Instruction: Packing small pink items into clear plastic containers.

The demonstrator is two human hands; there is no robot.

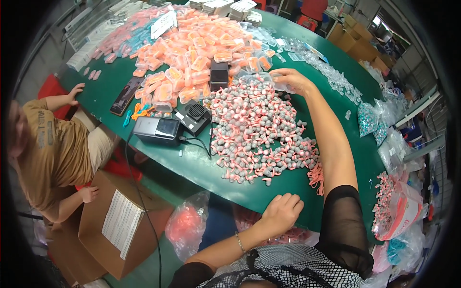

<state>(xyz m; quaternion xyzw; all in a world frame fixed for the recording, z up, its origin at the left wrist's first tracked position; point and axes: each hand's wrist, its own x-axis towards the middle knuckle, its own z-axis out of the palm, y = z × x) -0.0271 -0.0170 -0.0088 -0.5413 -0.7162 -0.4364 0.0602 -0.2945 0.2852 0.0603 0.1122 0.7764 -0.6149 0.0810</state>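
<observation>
A wide heap of small grey-and-pink pieces (249,125), shaped like ridged earplugs with curved pink tails, covers the middle of the green table. My right hand (294,80) reaches over to the heap's far edge, fingers bent down around a clear plastic case (284,88). Part of that case is hidden under the fingers. By the table's near edge, my left hand (282,211) is closed with its fingers curled in; what they hold, if anything, is out of sight. Pink cords (316,177) lie beside my right forearm.
Orange-filled clear cases (192,43) pile up at the back left. Black devices (193,116), a grey box with a screen (157,130) and a phone (127,96) stand left. Clear plastic parts (331,79) spread right. Another person (57,139) sits at left beside a cardboard box (115,221).
</observation>
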